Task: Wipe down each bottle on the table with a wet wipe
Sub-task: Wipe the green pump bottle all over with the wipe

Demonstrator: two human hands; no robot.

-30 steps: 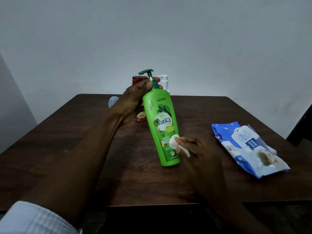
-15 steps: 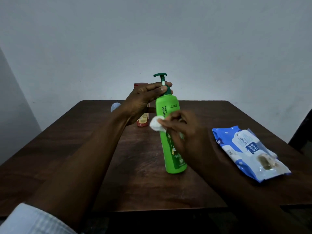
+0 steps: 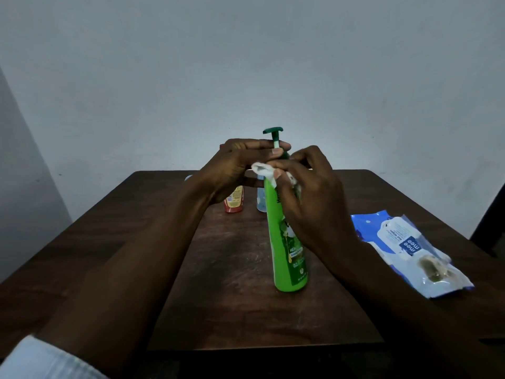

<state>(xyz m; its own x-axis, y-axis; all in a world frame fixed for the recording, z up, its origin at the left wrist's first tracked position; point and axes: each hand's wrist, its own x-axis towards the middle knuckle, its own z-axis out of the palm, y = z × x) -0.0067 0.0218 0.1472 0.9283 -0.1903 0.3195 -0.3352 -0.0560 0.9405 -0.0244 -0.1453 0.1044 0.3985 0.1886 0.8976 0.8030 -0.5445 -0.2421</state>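
A tall green pump bottle stands upright on the dark wooden table, near its middle. My left hand grips the bottle's neck just below the dark green pump head. My right hand pinches a crumpled white wet wipe against the bottle's shoulder and covers its upper label. Behind the hands stand a small red bottle and a pale blue bottle, both partly hidden.
A blue and white wet-wipe pack lies flat on the table's right side, its flap open. A plain grey wall rises behind the table. A dark shape sits past the table's right edge.
My right hand has slid the wipe up the bottle from its lower label to its shoulder. The bottle has turned and straightened from tilted to upright. My left hand kept its hold on the neck.
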